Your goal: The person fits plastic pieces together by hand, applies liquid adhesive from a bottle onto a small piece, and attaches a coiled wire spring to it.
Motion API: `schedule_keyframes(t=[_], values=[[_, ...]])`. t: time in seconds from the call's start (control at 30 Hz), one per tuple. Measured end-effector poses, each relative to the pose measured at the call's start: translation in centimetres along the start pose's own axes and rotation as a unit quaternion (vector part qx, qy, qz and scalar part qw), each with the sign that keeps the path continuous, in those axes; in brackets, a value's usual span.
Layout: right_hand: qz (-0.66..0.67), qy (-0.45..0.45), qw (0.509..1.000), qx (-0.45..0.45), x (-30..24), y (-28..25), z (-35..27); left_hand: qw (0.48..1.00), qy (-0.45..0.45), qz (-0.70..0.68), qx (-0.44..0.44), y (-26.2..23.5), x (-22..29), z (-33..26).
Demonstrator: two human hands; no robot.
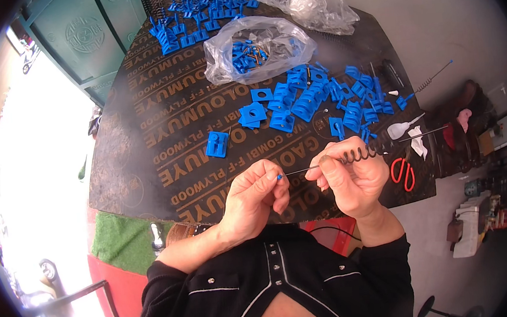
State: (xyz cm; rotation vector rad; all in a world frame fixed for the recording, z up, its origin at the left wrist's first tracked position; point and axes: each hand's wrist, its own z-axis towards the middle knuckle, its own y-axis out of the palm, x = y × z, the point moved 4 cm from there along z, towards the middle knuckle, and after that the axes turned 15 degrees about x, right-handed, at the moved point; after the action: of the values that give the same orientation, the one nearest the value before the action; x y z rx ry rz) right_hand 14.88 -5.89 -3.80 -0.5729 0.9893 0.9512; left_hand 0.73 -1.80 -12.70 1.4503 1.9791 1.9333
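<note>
Over the near edge of the table, my left hand (249, 196) pinches the end of a thin metal rod (300, 171), where a small blue tip (279, 177) shows at the fingertips. My right hand (356, 181) grips a dark coil spring (360, 153) between thumb and fingers. The rod runs from my left hand to the spring and seems to pass through it, coming out to the right. Beyond my left hand lies a blue square base (217, 144) with a thin metal pin beside it. Past both hands, blue plastic parts (305, 102) lie in a loose heap.
An opened clear plastic bag (221, 56) holds small blue parts and screws. Blue bases with upright springs (195, 20) crowd the far left edge; a crumpled clear bag (312, 2) is beside them. Red-handled scissors (402, 174) and a white nozzle-like piece (402, 128) lie right of my right hand.
</note>
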Motion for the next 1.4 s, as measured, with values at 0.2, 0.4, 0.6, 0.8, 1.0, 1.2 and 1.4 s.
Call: schedule_keyframes(t=[0.2, 0.4, 0.6, 0.8, 1.0, 1.2, 1.4], values=[[-0.053, -0.078, 0.993, -0.072, -0.4, 0.6, 0.4, 1.0, 0.014, 0.009, 0.007, -0.1, 0.1, -0.1], [-0.078, -0.08, 0.992, -0.066, -0.6, 1.1, 1.0, 0.997, 0.035, 0.049, 0.04, -0.3, 0.5, -0.1], [-0.116, -0.136, 0.98, -0.093, -1.2, 1.6, 2.5, 0.987, 0.02, 0.143, 0.075, 0.6, 3.1, 0.4], [-0.093, -0.199, 0.974, -0.056, 0.2, 1.6, 3.8, 0.971, -0.068, 0.218, 0.072, 1.7, 4.5, 2.0], [-0.153, -0.2, 0.966, -0.059, 0.6, 1.2, 4.5, 0.967, -0.112, 0.219, 0.059, 2.1, 4.3, 3.6], [-0.173, -0.244, 0.953, -0.054, 2.0, 1.0, 4.8, 0.965, -0.138, 0.217, 0.058, 1.5, 3.2, 4.9], [-0.161, -0.188, 0.967, -0.061, 3.5, 0.7, 4.6, 0.969, -0.149, 0.192, 0.034, 1.0, 2.7, 5.0]])
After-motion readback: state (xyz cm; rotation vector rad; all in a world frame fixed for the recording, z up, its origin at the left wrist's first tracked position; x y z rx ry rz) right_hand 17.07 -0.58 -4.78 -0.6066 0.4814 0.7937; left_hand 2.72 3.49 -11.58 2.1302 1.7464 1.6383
